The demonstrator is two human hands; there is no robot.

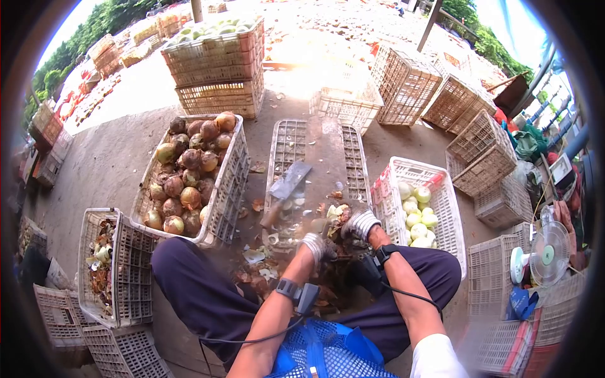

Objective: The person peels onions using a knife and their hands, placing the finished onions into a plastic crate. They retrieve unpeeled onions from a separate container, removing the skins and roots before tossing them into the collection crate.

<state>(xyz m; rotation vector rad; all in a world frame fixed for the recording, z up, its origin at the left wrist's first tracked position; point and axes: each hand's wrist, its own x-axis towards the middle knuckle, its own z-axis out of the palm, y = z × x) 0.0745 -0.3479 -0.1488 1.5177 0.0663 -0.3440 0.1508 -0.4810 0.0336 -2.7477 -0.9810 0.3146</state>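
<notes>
A person sits looking down at their own two hands, both in grey ribbed knit gloves with black wristbands and thin cables.

The right hand [361,223] is curled closed around a half-peeled bulb [338,214], round, part pale flesh and part brown papery skin. The bulb sits just to the left of this hand, between both hands. The left hand [317,246] is just below and left of the bulb, with its fingers bent inward. Motion blur hides whether it grips anything.

Just ahead of the hands lies an upturned plastic crate [318,151], with a flat solid middle and gridded edges. A cleaver [287,185] with a broad dull metal blade rests on it, up and left of the left hand and apart from it.

Well to the left of the hands, a white lattice crate [230,183] holds round brown bulbs [189,179] with dry, flaky skins. Close to the right of the right hand, another white crate [443,189] holds smooth, pale yellow-green peeled bulbs [417,214]. Further left and nearer the body, a tilted crate [133,264] holds torn skins.

Brown scraps [259,268] litter the concrete below the left hand. Crates hem the hands in on both sides, and the open room lies on the crate top ahead.
</notes>
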